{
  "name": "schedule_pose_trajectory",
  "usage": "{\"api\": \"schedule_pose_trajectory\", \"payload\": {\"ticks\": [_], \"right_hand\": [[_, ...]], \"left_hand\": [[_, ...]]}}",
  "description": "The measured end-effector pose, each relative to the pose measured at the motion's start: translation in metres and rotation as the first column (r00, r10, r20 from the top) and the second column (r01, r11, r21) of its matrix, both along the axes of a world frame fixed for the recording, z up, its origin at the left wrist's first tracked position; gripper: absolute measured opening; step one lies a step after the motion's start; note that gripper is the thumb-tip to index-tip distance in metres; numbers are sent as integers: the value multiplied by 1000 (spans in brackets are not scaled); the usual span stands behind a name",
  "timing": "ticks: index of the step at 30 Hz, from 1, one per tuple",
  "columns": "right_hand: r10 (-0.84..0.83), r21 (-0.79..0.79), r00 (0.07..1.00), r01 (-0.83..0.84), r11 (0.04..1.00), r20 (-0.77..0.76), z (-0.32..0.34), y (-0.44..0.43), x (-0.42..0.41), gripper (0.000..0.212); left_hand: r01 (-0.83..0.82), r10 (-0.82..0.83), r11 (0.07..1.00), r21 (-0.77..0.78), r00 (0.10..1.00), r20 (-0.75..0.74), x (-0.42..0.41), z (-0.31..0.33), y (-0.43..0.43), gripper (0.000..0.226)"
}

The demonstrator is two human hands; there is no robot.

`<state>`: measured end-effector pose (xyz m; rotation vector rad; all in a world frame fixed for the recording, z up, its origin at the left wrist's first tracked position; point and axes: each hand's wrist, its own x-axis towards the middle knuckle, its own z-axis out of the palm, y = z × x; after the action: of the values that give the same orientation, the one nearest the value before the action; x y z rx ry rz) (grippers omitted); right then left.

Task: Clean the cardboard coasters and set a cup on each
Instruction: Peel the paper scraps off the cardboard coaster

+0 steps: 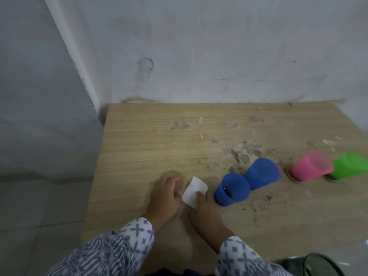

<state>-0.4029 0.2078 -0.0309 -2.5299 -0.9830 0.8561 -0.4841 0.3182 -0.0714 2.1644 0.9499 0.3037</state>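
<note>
Currently: wooden surface [139,140], dusty and scuffed toward the green cup. Four cups: two blue [232,189] [261,173] touching, just beside the white wipe; pink [310,169] and green [350,168] further along, each on a coaster. Left hand [166,196] fingers curled, pressing down a round cardboard coaster [172,177]. Right hand [207,211] pinches the white wipe [194,192], which touches that coaster's edge.

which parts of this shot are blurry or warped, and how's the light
Head view: the pink cup and green cup at the right are smeared by motion blur; the two blue cups and both hands, left and right, read clearer. Wide-angle distortion tilts the cups outward and bows the table edges. Light is dim, flat, no glare.
</note>
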Motion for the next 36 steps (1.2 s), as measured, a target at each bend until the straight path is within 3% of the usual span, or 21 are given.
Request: {"api": "schedule_pose_trajectory", "payload": {"ticks": [2, 10, 17, 23, 28, 33, 36], "right_hand": [[1, -9, 1000, -1, 1000, -9, 1, -3, -2, 47], [179, -42, 967, -174, 984, 183, 9, 4, -11, 51], [238, -187, 953, -203, 961, 189, -28, 10, 5, 55], [225, -127, 943, -198, 972, 247, -38, 12, 12, 53], [237, -8, 933, -244, 970, 271, -31, 17, 24, 36], [383, -84, 883, -374, 923, 271, -28, 10, 25, 42], [328, -54, 909, -325, 944, 257, -30, 19, 28, 34]], "left_hand": [[-5, 10, 995, 101, 999, -48, -5, -1, 4, 44], [93, -51, 977, 193, 976, -213, -10, -20, 20, 71], [156, -71, 941, 302, 959, -274, -12, -28, 23, 59], [178, -67, 927, 329, 945, -320, -10, -32, 22, 58], [176, -62, 922, 344, 946, -317, -10, -32, 24, 58], [174, -60, 921, 350, 948, -312, -9, -33, 24, 59], [171, -53, 919, 356, 946, -319, -10, -33, 23, 59]]}}
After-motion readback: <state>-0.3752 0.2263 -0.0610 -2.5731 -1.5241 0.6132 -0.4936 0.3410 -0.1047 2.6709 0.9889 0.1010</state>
